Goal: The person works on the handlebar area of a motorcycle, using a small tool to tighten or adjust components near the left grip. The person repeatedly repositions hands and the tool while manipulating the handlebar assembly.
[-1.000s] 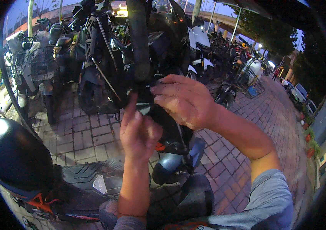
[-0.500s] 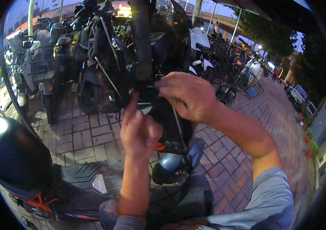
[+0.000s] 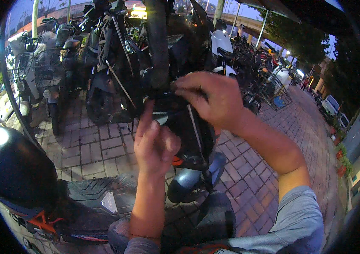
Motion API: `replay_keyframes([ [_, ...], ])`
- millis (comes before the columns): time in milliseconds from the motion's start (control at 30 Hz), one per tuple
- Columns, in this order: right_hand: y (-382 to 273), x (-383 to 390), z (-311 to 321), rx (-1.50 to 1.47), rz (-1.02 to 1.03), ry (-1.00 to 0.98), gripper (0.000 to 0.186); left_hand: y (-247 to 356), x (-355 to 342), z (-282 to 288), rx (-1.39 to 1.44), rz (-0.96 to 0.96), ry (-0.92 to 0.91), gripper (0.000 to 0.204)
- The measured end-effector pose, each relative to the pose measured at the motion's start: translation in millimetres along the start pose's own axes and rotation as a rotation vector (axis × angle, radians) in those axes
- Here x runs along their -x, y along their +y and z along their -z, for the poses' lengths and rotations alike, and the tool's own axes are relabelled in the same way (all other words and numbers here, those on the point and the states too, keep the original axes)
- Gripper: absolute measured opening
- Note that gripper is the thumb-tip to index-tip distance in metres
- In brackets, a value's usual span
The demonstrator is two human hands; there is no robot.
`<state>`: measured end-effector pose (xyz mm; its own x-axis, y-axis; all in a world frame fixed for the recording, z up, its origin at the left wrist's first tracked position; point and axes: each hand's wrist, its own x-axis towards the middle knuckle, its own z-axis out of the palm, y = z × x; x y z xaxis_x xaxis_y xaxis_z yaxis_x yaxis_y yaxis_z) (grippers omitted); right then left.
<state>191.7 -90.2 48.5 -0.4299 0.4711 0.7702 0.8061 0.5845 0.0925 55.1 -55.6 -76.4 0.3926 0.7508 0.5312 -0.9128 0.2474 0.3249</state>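
Observation:
In front of me hangs a thick dark upright part (image 3: 158,51) above a black scooter body panel (image 3: 190,135) with a little orange low on it. My right hand (image 3: 214,97) reaches in from the right, fingertips pinched together at the upright's lower end; what they hold, if anything, is too dark to make out. Lower left, my left hand (image 3: 156,144) has its index finger stretched upward to the dark area below the upright. Its thumb stands up and the other fingers curl, with nothing visible in them. A small pale surface (image 3: 160,117) shows just beyond that thumb.
Below left lie a black scooter seat (image 3: 15,169) and a ribbed footboard (image 3: 91,194) with a triangular plate. Parked scooters (image 3: 46,72) with baskets line the far left; more two-wheelers stand far right. Brick paving (image 3: 264,178) runs along the right, edged by potted plants (image 3: 341,156).
My right hand has shifted slightly up, its fingers drawn closer into a pinch and its wrist turned. My left hand stays almost where it was.

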Motion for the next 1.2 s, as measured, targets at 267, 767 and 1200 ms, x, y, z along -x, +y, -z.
replay_keyframes([
  [267, 5.3, -43.4, 11.8, 0.306, 0.089, -0.088, 0.014, -3.1, -0.5, -0.3, 0.020, 0.001, 0.024, 0.055],
  [767, 3.7, -65.6, 21.0, 0.436, -0.081, -0.349, 0.020, -4.0, -1.1, 2.4, 0.040, -0.015, 0.005, 0.055],
  [1200, -10.2, -88.2, 25.8, 0.428, -0.130, -0.623, 0.019, 0.2, -0.7, 1.9, 0.012, 0.002, 0.049, 0.053],
])
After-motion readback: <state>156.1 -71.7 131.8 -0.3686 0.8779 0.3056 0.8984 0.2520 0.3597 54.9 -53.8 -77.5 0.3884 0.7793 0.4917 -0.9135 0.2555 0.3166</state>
